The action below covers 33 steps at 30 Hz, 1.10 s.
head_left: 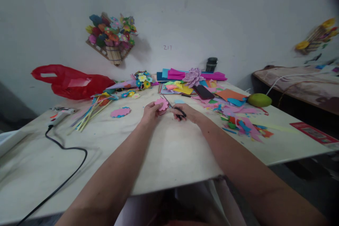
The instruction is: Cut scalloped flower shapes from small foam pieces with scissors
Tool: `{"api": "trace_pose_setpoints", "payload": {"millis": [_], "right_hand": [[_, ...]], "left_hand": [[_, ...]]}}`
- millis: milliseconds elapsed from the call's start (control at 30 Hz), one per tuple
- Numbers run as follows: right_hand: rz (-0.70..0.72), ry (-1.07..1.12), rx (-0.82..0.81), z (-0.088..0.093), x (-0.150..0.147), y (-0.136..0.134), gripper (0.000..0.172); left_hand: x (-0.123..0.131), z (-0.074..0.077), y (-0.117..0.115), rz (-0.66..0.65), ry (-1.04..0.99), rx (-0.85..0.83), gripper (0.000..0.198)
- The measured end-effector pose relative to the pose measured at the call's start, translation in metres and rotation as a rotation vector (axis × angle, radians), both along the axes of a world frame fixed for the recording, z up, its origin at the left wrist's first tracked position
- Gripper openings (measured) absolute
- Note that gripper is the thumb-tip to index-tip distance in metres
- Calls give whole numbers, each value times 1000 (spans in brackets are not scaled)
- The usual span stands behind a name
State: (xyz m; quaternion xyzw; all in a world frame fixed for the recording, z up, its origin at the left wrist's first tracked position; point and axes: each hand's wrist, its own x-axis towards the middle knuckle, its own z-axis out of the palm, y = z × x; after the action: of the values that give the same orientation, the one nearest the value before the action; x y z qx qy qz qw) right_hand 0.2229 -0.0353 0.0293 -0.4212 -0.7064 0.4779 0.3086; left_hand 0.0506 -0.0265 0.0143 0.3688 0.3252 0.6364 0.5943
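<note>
Near the middle of the table, my left hand (151, 111) pinches a pink scalloped paper piece (162, 105) by its left side. My right hand (186, 112) is wrapped round the black handles of a pair of scissors (180, 112). The scissors' blades point up and to the left, beside the right edge of the pink piece. Left of my hands, a pink scalloped piece with blue under it (120, 112) lies on the table.
A glue gun (60, 117) with a black cord, paper strips (92, 113) and a red bag (71, 83) are on the left. Behind my hands lie coloured sheets, a purple flower (194, 77) and a phone (203, 92). Scraps (245, 125) and a green fruit (259, 100) are right.
</note>
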Motion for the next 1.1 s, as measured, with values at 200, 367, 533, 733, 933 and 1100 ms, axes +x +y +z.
{"api": "trace_pose_setpoints", "payload": {"millis": [200,367,533,733,933,1100], "right_hand": [[-9,28,-3,-2,0,1,26],[0,50,-12,-4,-1,2,28],[-13,70,-27,-4,0,2,26],[-11,81,-17,-5,0,2,25],[-42,79,-52,0,-2,-2,25],[-41,79,-67,3,-2,-4,24]], "left_hand": [[0,1,-2,-6,7,-7,19],[0,3,-2,7,1,-13,18],[0,1,-1,-2,-17,-3,16],[-2,1,0,-12,-19,3,15],[-2,0,1,-6,-25,1,14],[-4,-2,2,-18,-28,21,17]]}}
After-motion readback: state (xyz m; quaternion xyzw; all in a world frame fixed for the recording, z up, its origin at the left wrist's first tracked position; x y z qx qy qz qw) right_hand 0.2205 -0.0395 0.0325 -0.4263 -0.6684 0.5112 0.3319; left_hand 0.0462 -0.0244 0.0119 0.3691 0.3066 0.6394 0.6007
